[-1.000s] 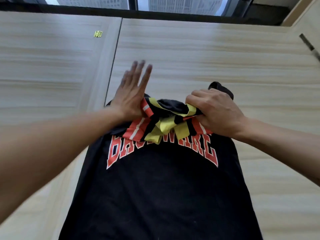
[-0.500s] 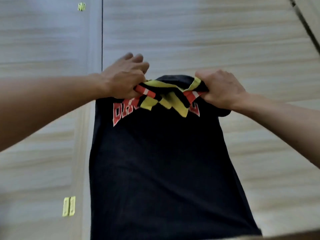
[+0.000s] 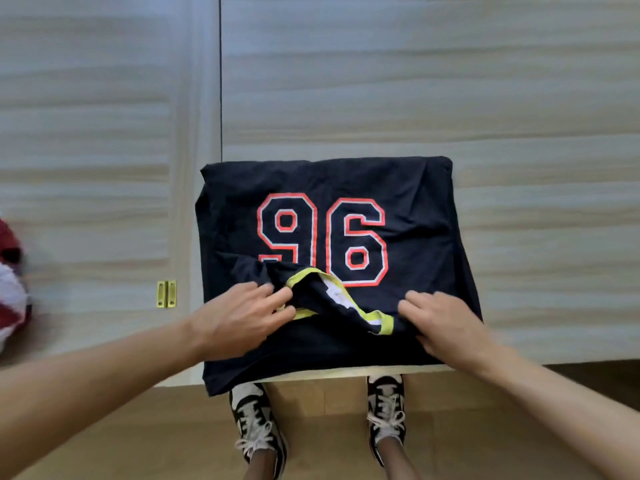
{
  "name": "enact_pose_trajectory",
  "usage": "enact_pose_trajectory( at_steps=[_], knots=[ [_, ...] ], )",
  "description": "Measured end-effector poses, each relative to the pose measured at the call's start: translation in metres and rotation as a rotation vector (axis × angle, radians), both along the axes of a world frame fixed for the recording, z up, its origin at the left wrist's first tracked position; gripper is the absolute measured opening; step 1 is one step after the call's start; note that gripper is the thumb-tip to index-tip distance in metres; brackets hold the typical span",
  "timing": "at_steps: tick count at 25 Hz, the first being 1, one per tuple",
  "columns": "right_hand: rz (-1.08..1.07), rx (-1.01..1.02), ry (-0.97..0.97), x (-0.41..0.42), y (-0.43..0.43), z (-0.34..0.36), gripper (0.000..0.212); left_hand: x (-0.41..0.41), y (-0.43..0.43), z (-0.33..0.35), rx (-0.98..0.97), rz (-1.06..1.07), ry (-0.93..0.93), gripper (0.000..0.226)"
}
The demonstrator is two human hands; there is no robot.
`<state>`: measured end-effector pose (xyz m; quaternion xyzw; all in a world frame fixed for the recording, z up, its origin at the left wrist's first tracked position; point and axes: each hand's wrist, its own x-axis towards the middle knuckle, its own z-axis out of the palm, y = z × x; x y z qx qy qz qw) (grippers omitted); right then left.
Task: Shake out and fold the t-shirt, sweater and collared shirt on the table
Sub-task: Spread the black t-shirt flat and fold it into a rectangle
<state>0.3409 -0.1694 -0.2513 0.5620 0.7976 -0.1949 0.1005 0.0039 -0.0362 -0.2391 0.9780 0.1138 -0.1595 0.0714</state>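
A black t-shirt (image 3: 408, 188) with an orange-outlined "96" lies folded on the pale wooden table (image 3: 381, 81), its near edge hanging slightly over the table's front. The yellow-trimmed collar (image 3: 349, 303) lies bunched across the near part of the shirt. My left hand (image 3: 239, 320) pinches the collar's left end between thumb and fingers. My right hand (image 3: 446, 323) rests on the fabric at the collar's right end; I cannot see whether its fingers are pinching the cloth. A red and white garment (image 3: 12, 285) lies at the table's far left edge, mostly cut off.
A seam (image 3: 220, 81) runs down the table left of the shirt, with a brass hinge (image 3: 166, 294) near the front. Below the table edge is wooden floor and the person's two sneakers (image 3: 258, 424).
The shirt was held up by its collar with both hands; it now lies on the table folded over, the "96" facing up. The view has tilted down to the table's front edge.
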Motion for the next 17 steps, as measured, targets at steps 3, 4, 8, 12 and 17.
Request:
enact_pose_trajectory(
  at_steps=[3,4,8,12,17],
  knots=[
    [-0.061,-0.022,-0.060,0.000,-0.021,-0.030,0.041,0.003,0.000,-0.019,0.017,0.193,0.011,0.093],
    [-0.089,-0.021,-0.083,-0.001,-0.022,-0.033,0.038,0.005,0.000,-0.024,0.003,0.256,0.063,0.111],
    [-0.136,-0.020,-0.063,0.004,-0.018,-0.037,0.038,0.011,-0.003,-0.043,-0.114,0.517,0.161,0.084],
    [-0.096,0.080,-0.013,0.019,-0.014,-0.025,0.018,-0.006,0.006,-0.032,-0.030,0.307,0.016,0.020],
    [-0.055,-0.434,-0.255,0.013,-0.020,-0.009,0.032,-0.039,-0.031,-0.017,-0.487,0.215,0.280,0.045]
  ],
)
